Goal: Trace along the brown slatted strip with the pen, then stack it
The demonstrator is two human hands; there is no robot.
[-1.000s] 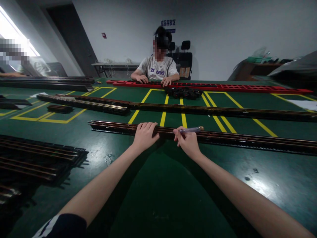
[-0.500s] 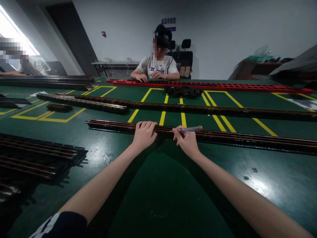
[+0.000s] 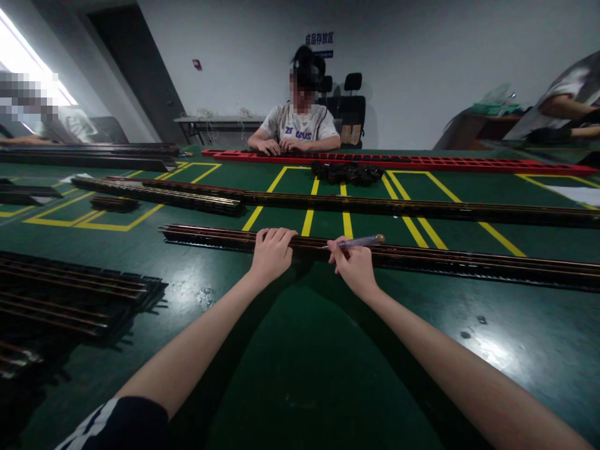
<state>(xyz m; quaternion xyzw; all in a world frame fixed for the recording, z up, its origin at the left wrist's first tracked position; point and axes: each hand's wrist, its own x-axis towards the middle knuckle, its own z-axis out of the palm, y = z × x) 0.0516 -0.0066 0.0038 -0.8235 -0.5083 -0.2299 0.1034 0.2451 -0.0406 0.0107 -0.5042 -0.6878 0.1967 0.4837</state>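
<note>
A long black rail with copper-coloured strips [image 3: 445, 259] lies across the green table in front of me. My left hand [image 3: 273, 253] is closed over the rail, its fingers wrapped over the far side. To the right of it, my right hand [image 3: 354, 265] grips a small screwdriver [image 3: 360, 242] with a clear handle and a brownish end cap. The screwdriver's thin tip points left and lies at the rail, in the gap between my hands. Whether the tip touches a strip I cannot tell.
Beyond lies another long dark rail [image 3: 412, 208], with a shorter bundle of strips [image 3: 187, 197] at its left. Several black rails [image 3: 94, 300] are stacked at near left. Black parts [image 3: 347, 174] are heaped before a red tray [image 3: 469, 165], where a co-worker [image 3: 300, 128] sits.
My hands and the screwdriver have barely moved; the rail sits slightly further left. At far right, another person's arms have come into clearer view.
</note>
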